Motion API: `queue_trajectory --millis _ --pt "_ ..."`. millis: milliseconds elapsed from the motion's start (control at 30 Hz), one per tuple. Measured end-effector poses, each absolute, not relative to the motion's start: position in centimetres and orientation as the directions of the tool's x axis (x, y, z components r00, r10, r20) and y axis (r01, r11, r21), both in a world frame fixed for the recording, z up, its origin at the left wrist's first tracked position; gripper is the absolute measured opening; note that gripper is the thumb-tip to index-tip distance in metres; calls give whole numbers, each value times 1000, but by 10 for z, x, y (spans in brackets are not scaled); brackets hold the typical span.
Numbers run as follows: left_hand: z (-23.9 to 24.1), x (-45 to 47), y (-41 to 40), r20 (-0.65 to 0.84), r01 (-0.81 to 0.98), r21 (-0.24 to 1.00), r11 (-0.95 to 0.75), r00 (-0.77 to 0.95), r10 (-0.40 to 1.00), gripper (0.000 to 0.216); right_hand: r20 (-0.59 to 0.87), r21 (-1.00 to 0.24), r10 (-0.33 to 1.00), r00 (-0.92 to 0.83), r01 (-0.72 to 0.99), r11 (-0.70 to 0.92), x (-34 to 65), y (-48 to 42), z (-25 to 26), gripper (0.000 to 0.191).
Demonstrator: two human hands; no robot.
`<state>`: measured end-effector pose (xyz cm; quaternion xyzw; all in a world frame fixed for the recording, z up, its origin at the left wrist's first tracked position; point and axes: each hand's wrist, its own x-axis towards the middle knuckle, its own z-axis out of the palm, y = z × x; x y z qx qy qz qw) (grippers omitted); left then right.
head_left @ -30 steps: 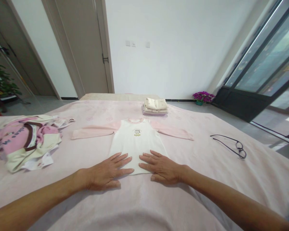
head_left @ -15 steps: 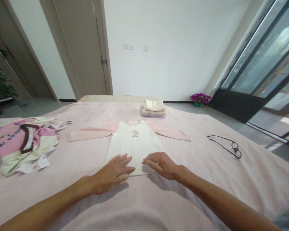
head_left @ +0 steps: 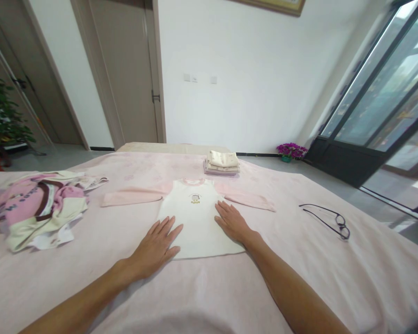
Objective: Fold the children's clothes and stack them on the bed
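Observation:
A small long-sleeved shirt lies spread flat on the pink sheet, its body white and its sleeves pink, stretched out to both sides. A little printed figure shows on its chest. My left hand rests with fingers spread on the lower left edge of the shirt. On the right side of the shirt's body lies my right hand, flat, with its fingers stretched toward the right sleeve. Neither hand grips the cloth.
A stack of folded clothes sits beyond the shirt's collar. To the left is a loose heap of clothes. Black-framed glasses lie on the pink sheet at the right.
My left hand has moved left toward the shirt's side edge. My right hand has gone up and slightly right, its bent fingers now laid flat. The camera view has tilted up a little.

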<state>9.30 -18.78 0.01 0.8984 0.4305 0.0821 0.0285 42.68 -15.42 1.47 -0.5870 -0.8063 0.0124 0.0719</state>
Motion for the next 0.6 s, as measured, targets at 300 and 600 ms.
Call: queue_trajectory --millis 300,600 --pt "5 82 -188 204 733 274 -623 589 782 49 130 -141 949 -288 942 305 431 -151 15 58" --pt "3 69 -185 303 767 333 -548 464 833 44 142 -159 950 -279 941 300 432 -148 12 57"
